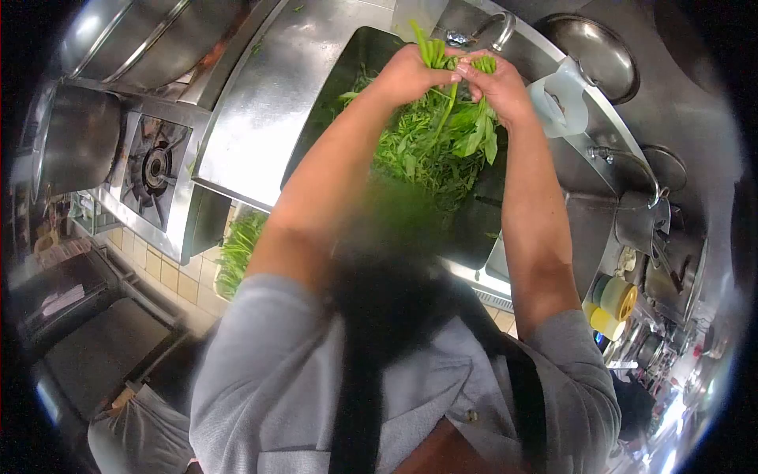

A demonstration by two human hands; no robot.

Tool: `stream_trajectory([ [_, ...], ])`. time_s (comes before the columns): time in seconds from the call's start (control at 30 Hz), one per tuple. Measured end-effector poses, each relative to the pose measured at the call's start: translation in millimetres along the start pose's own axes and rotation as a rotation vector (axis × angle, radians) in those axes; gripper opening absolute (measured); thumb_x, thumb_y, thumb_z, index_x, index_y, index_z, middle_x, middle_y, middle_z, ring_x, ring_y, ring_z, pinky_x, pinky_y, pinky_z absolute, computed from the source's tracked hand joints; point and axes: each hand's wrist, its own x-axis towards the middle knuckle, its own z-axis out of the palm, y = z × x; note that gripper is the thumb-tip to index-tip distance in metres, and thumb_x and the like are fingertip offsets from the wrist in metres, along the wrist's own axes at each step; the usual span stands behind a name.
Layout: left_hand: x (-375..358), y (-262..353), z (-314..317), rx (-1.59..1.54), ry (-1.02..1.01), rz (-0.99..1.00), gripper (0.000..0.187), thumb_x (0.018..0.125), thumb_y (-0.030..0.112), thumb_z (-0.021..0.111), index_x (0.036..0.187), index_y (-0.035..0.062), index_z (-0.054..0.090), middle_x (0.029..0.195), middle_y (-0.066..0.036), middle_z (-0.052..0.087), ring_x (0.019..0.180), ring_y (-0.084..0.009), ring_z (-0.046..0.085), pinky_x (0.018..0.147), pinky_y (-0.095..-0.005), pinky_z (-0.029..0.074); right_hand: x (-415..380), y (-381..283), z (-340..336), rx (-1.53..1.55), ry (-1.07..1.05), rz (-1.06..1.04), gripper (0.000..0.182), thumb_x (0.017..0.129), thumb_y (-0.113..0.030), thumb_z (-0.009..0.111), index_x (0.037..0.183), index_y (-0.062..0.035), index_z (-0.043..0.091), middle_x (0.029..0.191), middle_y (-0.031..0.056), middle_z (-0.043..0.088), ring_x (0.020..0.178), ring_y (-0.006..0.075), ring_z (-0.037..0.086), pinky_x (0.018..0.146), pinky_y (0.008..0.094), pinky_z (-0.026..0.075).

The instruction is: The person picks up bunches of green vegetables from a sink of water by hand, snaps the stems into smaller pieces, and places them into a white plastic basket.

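Both of my hands meet over the far part of a dark sink basin. My left hand (412,77) is closed on a bunch of green stems (430,49), whose ends stick up past the fingers. Close beside it, my right hand (503,88) is closed on more green stems, with broad leaves (478,133) hanging down below the fingers. The thumbs nearly touch between the two bunches. Beneath them a heap of cut leafy greens (418,154) lies in the basin (335,87).
Left of the basin is a metal counter (264,95), then a gas burner (156,162) and a large pot (79,138). Faucets (502,31), a translucent plastic jug (557,103) and a round metal lid (592,55) stand beyond and right. More greens (241,249) lie low at left.
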Motion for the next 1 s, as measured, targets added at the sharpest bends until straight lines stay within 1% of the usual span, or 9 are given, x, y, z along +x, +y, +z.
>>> stream_trajectory([
  [0.17, 1.9, 7.1, -1.3, -0.009, 0.084, -0.014, 0.023, 0.076, 0.015, 0.078, 0.095, 0.0036, 0.072, 0.075, -0.003, 0.067, 0.066, -0.0112, 0.059, 0.062, -0.0280, 0.048, 2.4, 11.5, -6.4, 0.076, 0.022, 0.083, 0.024, 0.085, -0.027, 0.069, 0.093, -0.0041, 0.066, 0.069, -0.0001, 0.059, 0.053, 0.0075, 0.047, 0.051, 0.0261, 0.039],
  [0.4, -9.1, 8.5, -4.9, -0.024, 0.137, -0.098, 0.029, 0.078, 0.028, 0.077, 0.097, 0.0062, 0.071, 0.072, -0.001, 0.066, 0.061, -0.0094, 0.057, 0.055, -0.0256, 0.045, -12.6, 18.7, 7.8, -0.454, -0.019, 0.064, 0.022, 0.081, -0.024, 0.063, 0.095, -0.0078, 0.069, 0.082, 0.0008, 0.067, 0.070, 0.0146, 0.058, 0.068, 0.0299, 0.046],
  [0.47, -12.2, 8.7, -3.1, -0.063, 0.161, -0.128, 0.017, 0.077, 0.014, 0.077, 0.088, 0.0023, 0.071, 0.074, -0.004, 0.067, 0.061, -0.0101, 0.059, 0.052, -0.0262, 0.044, -10.8, 25.6, 11.6, -0.564, 0.053, -0.021, 0.022, 0.080, -0.024, 0.063, 0.094, -0.0085, 0.070, 0.081, 0.0003, 0.067, 0.074, 0.0153, 0.059, 0.071, 0.0298, 0.047],
  [0.63, -26.2, -13.9, -10.3, -0.205, 0.312, -0.149, 0.018, 0.079, 0.011, 0.075, 0.093, 0.0007, 0.070, 0.076, -0.006, 0.067, 0.065, -0.0127, 0.062, 0.055, -0.0281, 0.046, -2.1, 50.5, -8.0, -0.030, 0.351, 0.162, 0.020, 0.081, -0.024, 0.061, 0.087, -0.0066, 0.070, 0.089, 0.0045, 0.069, 0.079, 0.0184, 0.063, 0.074, 0.0314, 0.048],
  [0.7, -31.6, -31.1, -23.7, -0.239, 0.351, -0.171, 0.021, 0.080, 0.009, 0.074, 0.097, -0.0004, 0.068, 0.078, -0.007, 0.068, 0.067, -0.0137, 0.062, 0.057, -0.0292, 0.047, 3.4, 68.0, -24.7, 0.050, 0.380, 0.097, 0.018, 0.083, -0.021, 0.061, 0.090, -0.0061, 0.068, 0.087, 0.0053, 0.065, 0.067, 0.0196, 0.060, 0.069, 0.0320, 0.049],
  [0.77, -36.2, -46.4, -30.6, -0.298, 0.264, -0.203, 0.032, 0.079, 0.005, 0.074, 0.109, -0.0027, 0.064, 0.086, -0.009, 0.068, 0.072, -0.0158, 0.063, 0.062, -0.0313, 0.049, -9.2, 48.1, -25.4, 0.485, 0.398, 0.213, 0.019, 0.085, -0.021, 0.063, 0.096, -0.0051, 0.066, 0.082, 0.0053, 0.062, 0.059, 0.0180, 0.056, 0.064, 0.0305, 0.048],
  [0.93, -37.6, -54.0, -11.0, -0.186, 0.164, -0.214, 0.038, 0.080, 0.004, 0.073, 0.114, -0.0056, 0.059, 0.095, -0.009, 0.068, 0.081, -0.0169, 0.063, 0.074, -0.0307, 0.050, -22.7, 6.4, 15.4, -0.113, 0.101, 0.117, 0.029, 0.085, -0.027, 0.071, 0.102, -0.0037, 0.066, 0.071, 0.0005, 0.057, 0.059, 0.0099, 0.053, 0.056, 0.0251, 0.045],
  [0.97, -36.6, -47.3, -7.4, -0.187, 0.160, -0.213, 0.038, 0.080, 0.004, 0.073, 0.114, -0.0056, 0.059, 0.095, -0.009, 0.068, 0.081, -0.0169, 0.063, 0.074, -0.0307, 0.050, -23.5, 1.1, 26.3, -0.218, 0.027, 0.113, 0.029, 0.084, -0.032, 0.070, 0.101, -0.0080, 0.069, 0.091, 0.0074, 0.069, 0.063, 0.0153, 0.061, 0.064, 0.0304, 0.050],
  [1.0, -37.2, -35.3, -4.3, -0.074, 0.073, -0.255, 0.035, 0.080, 0.006, 0.073, 0.111, -0.0042, 0.061, 0.094, -0.009, 0.069, 0.082, -0.0167, 0.063, 0.074, -0.0307, 0.049, -20.0, 5.6, 34.4, -0.317, 0.007, 0.040, 0.030, 0.084, -0.031, 0.070, 0.102, -0.0082, 0.069, 0.091, 0.0084, 0.070, 0.067, 0.0172, 0.063, 0.068, 0.0325, 0.050],
])
